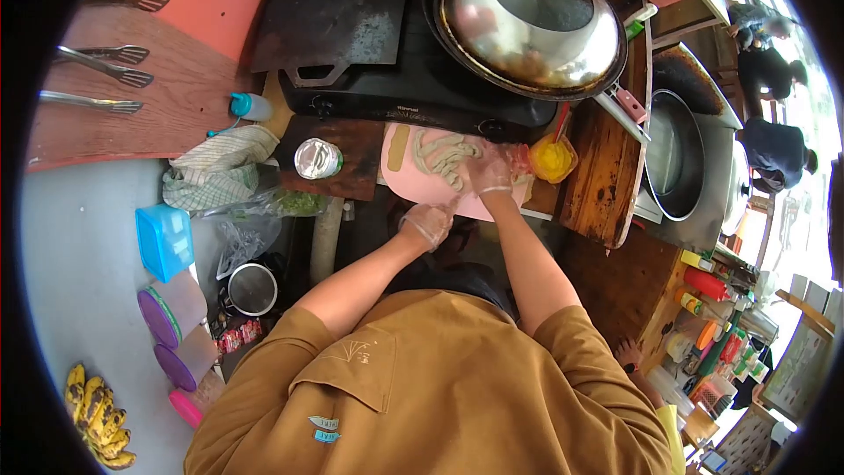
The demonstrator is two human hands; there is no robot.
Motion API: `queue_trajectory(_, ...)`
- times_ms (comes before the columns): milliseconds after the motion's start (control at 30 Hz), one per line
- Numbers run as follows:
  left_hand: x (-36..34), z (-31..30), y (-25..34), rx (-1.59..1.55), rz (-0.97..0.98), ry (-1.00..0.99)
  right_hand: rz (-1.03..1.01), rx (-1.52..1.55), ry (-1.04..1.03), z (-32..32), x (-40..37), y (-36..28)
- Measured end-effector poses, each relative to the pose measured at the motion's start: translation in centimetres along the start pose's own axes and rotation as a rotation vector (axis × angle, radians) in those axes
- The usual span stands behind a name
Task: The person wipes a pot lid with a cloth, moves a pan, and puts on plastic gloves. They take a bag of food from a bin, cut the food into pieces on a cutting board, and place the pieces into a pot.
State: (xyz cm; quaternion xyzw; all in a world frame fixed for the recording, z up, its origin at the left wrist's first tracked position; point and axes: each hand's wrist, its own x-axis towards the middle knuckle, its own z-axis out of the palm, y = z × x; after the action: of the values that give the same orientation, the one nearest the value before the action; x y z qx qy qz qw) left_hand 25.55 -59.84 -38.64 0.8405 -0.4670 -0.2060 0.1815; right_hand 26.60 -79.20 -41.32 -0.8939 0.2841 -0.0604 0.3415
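Observation:
Both hands wear clear plastic gloves. My left hand is at the near edge of a pink board, its fingers curled together; what they hold, if anything, is too small to make out. On the board's right part, my right hand reaches down beside a coiled strip of pale dough; its fingers are blurred. A flat tan strip lies at the board's left. To the right of my right hand stands a container of yellow stuff.
Behind the board is a black stove with a griddle and a lidded wok. A can and cloth are at left, a large pan at right. Part of another person shows at lower right.

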Motion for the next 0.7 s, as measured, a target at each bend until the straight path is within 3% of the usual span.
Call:
queue_trajectory(33, 0.7, 0.6, -0.1, 0.040, -0.054, -0.077, 0.022, -0.296, -0.089, -1.7, 0.4, -1.9)
queue_trajectory(67, 1.2, 0.8, -0.4, 0.079, -0.108, -0.153, 0.018, -0.298, -0.091, -2.0, 0.9, -2.2)
queue_trajectory(133, 1.9, -0.4, -0.4, 0.067, -0.197, -0.174, 0.228, -0.145, -0.458, -2.4, 2.6, -2.0)
queue_trajectory(267, 1.5, -2.1, -1.1, 0.045, -0.313, -0.145, 0.221, -0.333, -0.497, -1.1, 3.4, -0.3)
queue_trajectory(367, 1.2, -2.4, -1.8, 0.003, -0.337, -0.079, 0.091, -0.388, -0.461, -1.3, 2.6, -0.8)
queue_trajectory(467, 1.3, -3.7, -1.8, -0.014, -0.359, -0.011, 0.224, -0.227, -0.496, 0.1, 1.8, 0.2)
queue_trajectory(533, 1.1, -4.2, -1.7, -0.018, -0.370, -0.003, 0.272, 0.071, -0.357, 1.0, 0.3, 0.2)
queue_trajectory(700, -0.2, -5.3, -1.4, -0.082, -0.321, 0.118, 0.507, 0.258, -0.442, -1.1, -4.0, -3.2)
